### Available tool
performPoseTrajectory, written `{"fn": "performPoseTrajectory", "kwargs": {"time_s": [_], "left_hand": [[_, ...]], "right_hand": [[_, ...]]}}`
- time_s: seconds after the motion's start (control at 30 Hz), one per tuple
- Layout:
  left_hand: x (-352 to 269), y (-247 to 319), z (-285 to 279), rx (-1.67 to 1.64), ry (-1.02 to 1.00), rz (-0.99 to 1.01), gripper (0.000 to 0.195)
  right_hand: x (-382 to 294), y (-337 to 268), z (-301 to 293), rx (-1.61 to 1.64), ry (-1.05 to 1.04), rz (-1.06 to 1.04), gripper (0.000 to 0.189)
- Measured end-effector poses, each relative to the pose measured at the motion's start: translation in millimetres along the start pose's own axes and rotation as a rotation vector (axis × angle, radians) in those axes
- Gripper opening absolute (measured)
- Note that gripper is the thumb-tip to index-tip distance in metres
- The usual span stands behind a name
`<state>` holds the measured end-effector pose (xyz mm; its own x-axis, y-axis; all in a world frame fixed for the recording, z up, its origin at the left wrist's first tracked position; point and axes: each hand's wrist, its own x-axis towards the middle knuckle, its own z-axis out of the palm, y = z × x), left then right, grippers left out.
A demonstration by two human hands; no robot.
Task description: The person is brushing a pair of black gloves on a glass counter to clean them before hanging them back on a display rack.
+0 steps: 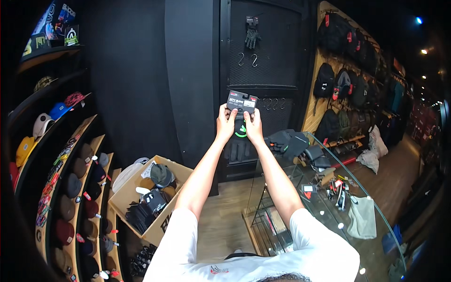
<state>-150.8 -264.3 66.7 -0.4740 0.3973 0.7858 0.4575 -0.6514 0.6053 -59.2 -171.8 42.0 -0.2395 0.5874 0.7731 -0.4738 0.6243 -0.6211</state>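
Observation:
Both arms reach out ahead, holding a pair of black gloves (238,151) by the card hanger (241,101) at its top. My left hand (226,121) grips the card's lower left part, thumb in front. Across from it, my right hand (253,124) pinches the lower right part the same way. The card is dark, with print and a white sticker. A green emblem shows on the glove cuff between my wrists, and the glove fingers hang down below. Behind stands a black metal mesh panel (262,75) with a tagged glove (252,37) hanging on it and several S-hooks (254,60).
An open cardboard box (118,202) with caps and black items stands at lower left. Curved shelves of caps (67,208) line the left side. At right, a glass display counter (327,225) bears more gloves (290,142), tools and a cloth bag (362,216). Backpacks (324,80) hang beyond.

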Motion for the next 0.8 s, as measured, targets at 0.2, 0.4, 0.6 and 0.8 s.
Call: {"fn": "performPoseTrajectory", "kwargs": {"time_s": [0.2, 0.4, 0.6, 0.8], "left_hand": [[64, -78, 12, 0.139, 0.113, 0.039, 0.035], [132, -140, 5, 0.165, 0.199, 0.009, 0.028], [216, -200, 6, 0.03, 0.181, 0.061, 0.022], [299, -263, -16, -0.111, 0.041, 0.101, 0.026]], "right_hand": [[66, 62, 32, -0.297, 0.093, 0.056, 0.035], [133, 115, 68, -0.381, 0.137, 0.147, 0.04], [213, 193, 82, -0.177, 0.15, -0.116, 0.035], [282, 229, 108, -0.018, 0.039, -0.155, 0.031]]}}
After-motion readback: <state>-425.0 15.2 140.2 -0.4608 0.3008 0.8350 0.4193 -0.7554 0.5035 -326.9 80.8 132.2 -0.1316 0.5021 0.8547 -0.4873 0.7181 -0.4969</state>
